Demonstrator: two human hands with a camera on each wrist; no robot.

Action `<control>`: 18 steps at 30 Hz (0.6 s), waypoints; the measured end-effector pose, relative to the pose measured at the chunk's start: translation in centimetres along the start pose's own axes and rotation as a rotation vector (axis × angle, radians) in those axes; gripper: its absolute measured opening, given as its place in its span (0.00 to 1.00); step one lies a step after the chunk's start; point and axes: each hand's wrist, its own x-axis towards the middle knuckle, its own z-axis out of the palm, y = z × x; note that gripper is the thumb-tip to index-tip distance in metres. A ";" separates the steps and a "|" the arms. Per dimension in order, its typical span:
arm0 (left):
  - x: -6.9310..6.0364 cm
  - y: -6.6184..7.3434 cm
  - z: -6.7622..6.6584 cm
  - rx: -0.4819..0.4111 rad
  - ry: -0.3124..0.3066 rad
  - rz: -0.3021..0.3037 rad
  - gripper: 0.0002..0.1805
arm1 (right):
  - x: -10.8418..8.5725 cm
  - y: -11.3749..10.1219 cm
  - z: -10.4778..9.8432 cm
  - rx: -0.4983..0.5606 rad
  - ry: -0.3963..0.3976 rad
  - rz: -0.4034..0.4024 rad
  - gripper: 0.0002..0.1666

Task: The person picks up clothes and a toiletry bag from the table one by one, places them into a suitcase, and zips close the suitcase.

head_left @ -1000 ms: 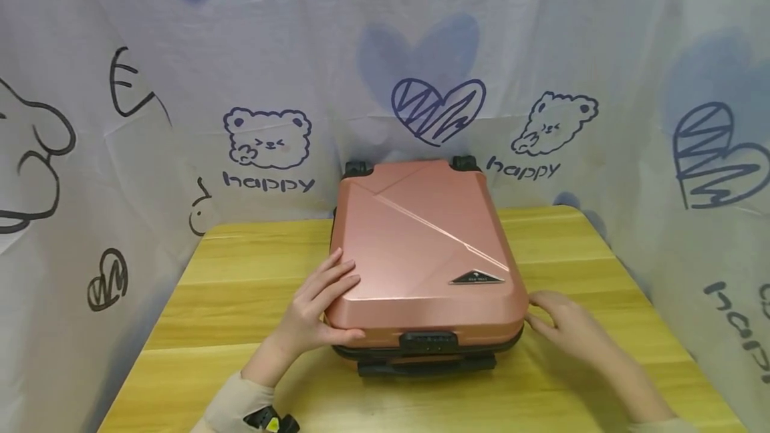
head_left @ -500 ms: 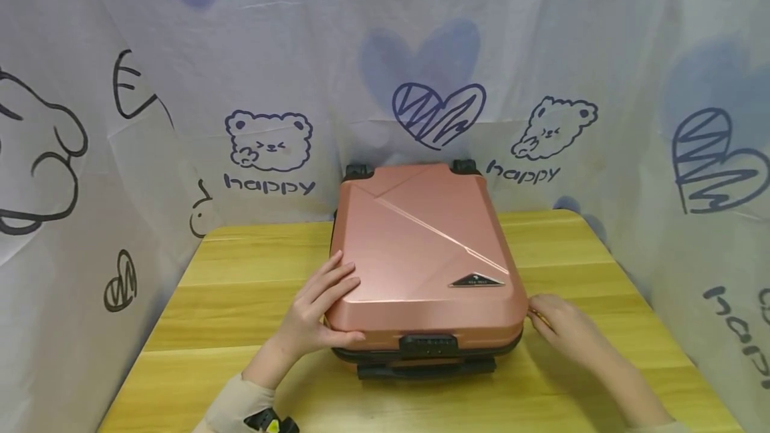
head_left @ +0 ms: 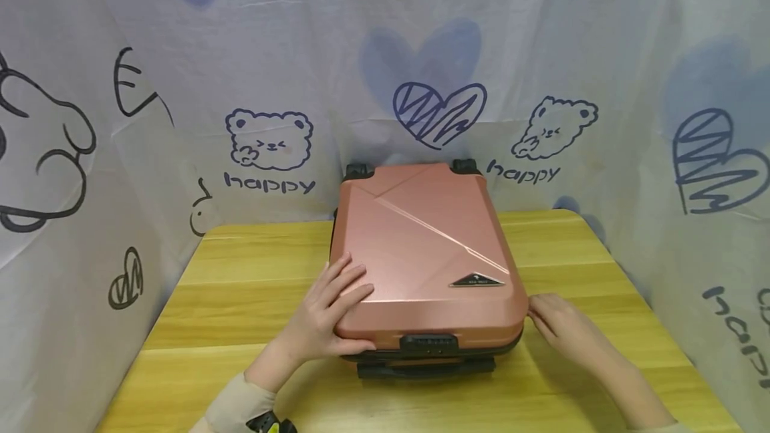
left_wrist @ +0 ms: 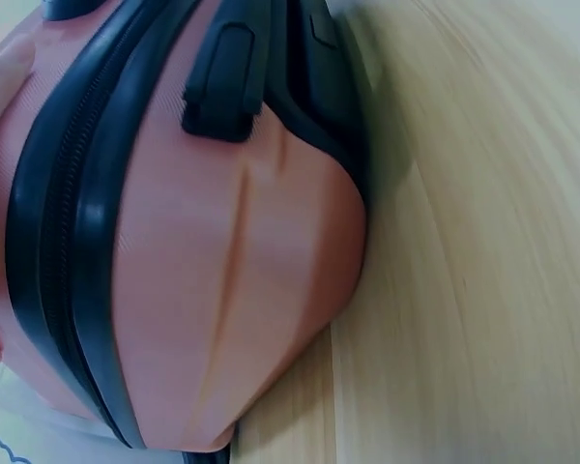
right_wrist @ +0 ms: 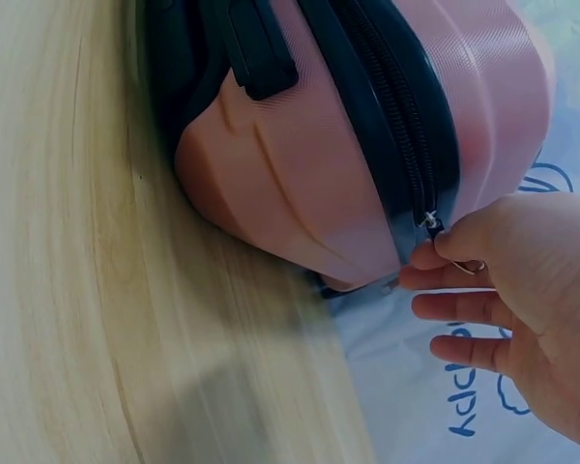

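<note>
A pink hard-shell suitcase (head_left: pixel 415 239) lies flat on the table, its wheels toward the back and its black handle (head_left: pixel 427 369) toward me. My left hand (head_left: pixel 321 316) rests on the near left corner, fingers spread over the lid and thumb along the front edge. At the right side, my right hand (head_left: pixel 562 326) pinches a zipper pull (right_wrist: pixel 433 226) between thumb and index finger. A thin metal ring (right_wrist: pixel 469 266) hangs at those fingers. In the right wrist view the black zipper (right_wrist: pixel 391 97) runs round the corner, its teeth closed along the visible stretch.
The yellow wood-grain table (head_left: pixel 252 286) extends on both sides of the suitcase. A white curtain (head_left: pixel 337 52) with hearts and bears encloses the back and sides. A black combination lock (head_left: pixel 429 344) sits at the suitcase's front. A black strap (head_left: pixel 271 422) is on my left wrist.
My left hand has shifted slightly right and toward me on the suitcase corner. The right hand stays at the right side, and the suitcase has not visibly moved.
</note>
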 end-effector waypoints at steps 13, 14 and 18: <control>0.4 0.3 0.0 -0.015 0.042 0.007 0.43 | -0.3 0.5 -0.8 0.066 0.002 -0.085 0.18; 0.5 0.3 0.0 -0.014 0.042 0.007 0.42 | -0.3 0.5 -0.9 0.073 0.004 -0.093 0.18; 0.7 0.3 0.0 -0.010 0.054 0.020 0.42 | -0.6 0.6 -1.2 0.091 0.009 -0.129 0.19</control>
